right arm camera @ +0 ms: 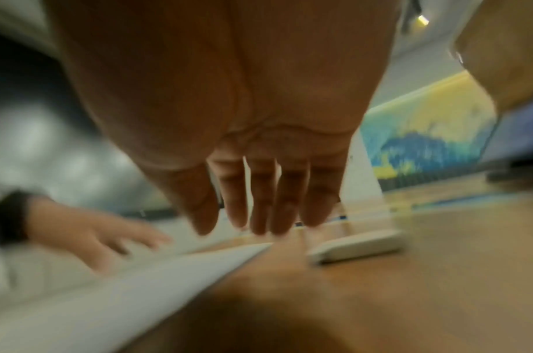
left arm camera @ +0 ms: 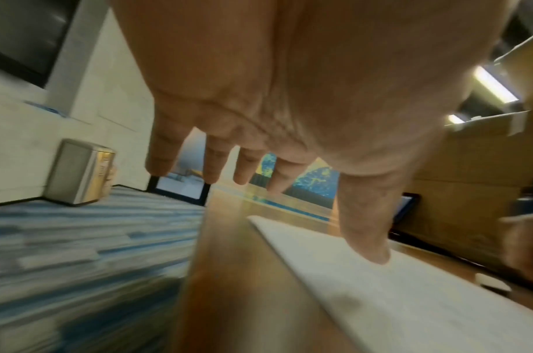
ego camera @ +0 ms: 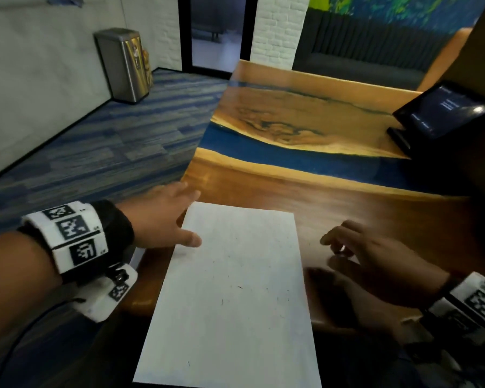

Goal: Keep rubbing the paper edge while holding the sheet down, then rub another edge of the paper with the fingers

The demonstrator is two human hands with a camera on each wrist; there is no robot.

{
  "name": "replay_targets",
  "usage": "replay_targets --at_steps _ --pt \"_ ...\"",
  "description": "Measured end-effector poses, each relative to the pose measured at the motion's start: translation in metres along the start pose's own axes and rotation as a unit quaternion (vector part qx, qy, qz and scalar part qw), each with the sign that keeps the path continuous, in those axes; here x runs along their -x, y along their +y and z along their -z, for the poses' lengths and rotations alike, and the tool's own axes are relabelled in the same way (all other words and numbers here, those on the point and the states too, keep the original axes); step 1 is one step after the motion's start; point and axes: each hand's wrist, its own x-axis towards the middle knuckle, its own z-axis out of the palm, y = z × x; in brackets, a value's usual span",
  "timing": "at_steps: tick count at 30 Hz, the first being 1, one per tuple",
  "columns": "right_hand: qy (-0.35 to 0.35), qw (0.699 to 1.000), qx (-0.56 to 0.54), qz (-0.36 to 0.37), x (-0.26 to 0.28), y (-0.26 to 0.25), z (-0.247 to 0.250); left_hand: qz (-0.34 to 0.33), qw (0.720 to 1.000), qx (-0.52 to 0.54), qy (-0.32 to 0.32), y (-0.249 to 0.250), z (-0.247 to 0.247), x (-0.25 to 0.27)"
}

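Note:
A white sheet of paper (ego camera: 233, 289) lies flat on the wooden table (ego camera: 347, 208), its near end hanging over the table's front edge. My left hand (ego camera: 163, 217) is at the sheet's far-left corner with fingers spread and straight; its thumb (left arm camera: 370, 243) rests on the paper (left arm camera: 410, 298). My right hand (ego camera: 375, 259) hovers just right of the sheet with fingers loosely extended and holds nothing. In the right wrist view the right hand (right arm camera: 259, 203) is over the table beside the paper's edge (right arm camera: 138, 281), with a small white flat object (right arm camera: 358, 246) lying beyond the fingertips.
A black tablet on a stand (ego camera: 443, 113) sits at the table's far right. A steel waste bin (ego camera: 123, 65) stands against the wall on the blue striped carpet (ego camera: 95, 152). A blue resin band (ego camera: 263, 147) runs across the tabletop.

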Motion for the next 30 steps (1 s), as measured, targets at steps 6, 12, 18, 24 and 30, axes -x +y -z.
replay_targets --at_steps 6,12,18,24,30 --pt "-0.043 0.989 -0.141 0.027 -0.003 -0.059 -0.024 0.065 0.972 0.217 -0.062 -0.041 -0.034 0.021" --pt "-0.113 0.964 -0.242 0.011 -0.016 -0.066 -0.018 0.135 0.93 0.339 0.046 -0.054 -0.03 0.022" --pt "-0.072 0.937 -0.334 -0.07 -0.048 -0.049 -0.005 0.074 0.861 0.477 0.159 -0.037 0.003 0.014" --pt "0.095 0.873 -0.458 -0.135 -0.073 -0.023 0.042 -0.005 0.795 0.561 0.23 -0.008 0.058 0.008" --pt "0.25 0.865 -0.435 -0.02 -0.06 -0.025 0.086 -0.078 0.766 0.572 0.283 0.018 0.085 0.02"
